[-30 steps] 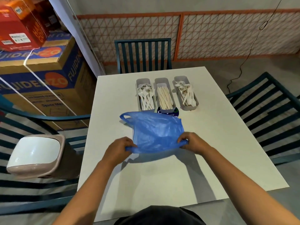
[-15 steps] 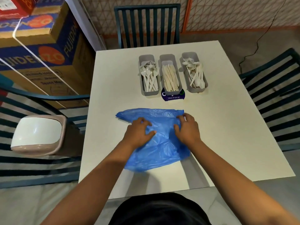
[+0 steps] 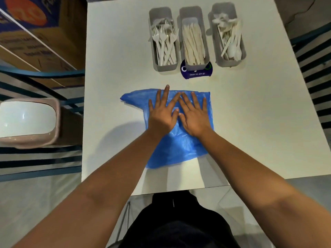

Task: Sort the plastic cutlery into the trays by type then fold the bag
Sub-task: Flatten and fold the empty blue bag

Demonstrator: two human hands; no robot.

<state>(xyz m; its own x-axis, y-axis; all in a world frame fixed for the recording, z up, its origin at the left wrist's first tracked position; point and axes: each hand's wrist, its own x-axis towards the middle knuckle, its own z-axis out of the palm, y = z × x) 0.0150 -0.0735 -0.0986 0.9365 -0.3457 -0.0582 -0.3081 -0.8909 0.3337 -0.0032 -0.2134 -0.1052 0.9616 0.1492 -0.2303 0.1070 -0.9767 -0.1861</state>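
From the head camera we look almost straight down on a white tabletop point(image 3: 114, 56). Near its middle lies the blue plastic bag point(image 3: 179, 147), spread flat, one handle trailing out toward nine o'clock. Both our hands press down on its far half — the left hand point(image 3: 162, 113) and the right hand point(image 3: 194, 116) lie side by side, palms down, index tips touching. The fingers point(image 3: 166, 94) of both hands are straight and spread apart, gripping nothing, only flattening the plastic.

At twelve o'clock from the bag stand three grey trays in a row, close together. The left tray point(image 3: 154, 17) holds white forks point(image 3: 163, 44), the middle tray point(image 3: 188, 12) holds cream knives point(image 3: 193, 43), and the right tray point(image 3: 217, 9) holds white spoons point(image 3: 231, 42). A dark blue sticker point(image 3: 196, 73) shows under the near end of the middle tray.

Off the tabletop at nine o'clock sits a bin with a white lid point(image 3: 26, 119) — beyond it, at ten o'clock, a cardboard box point(image 3: 41, 33).
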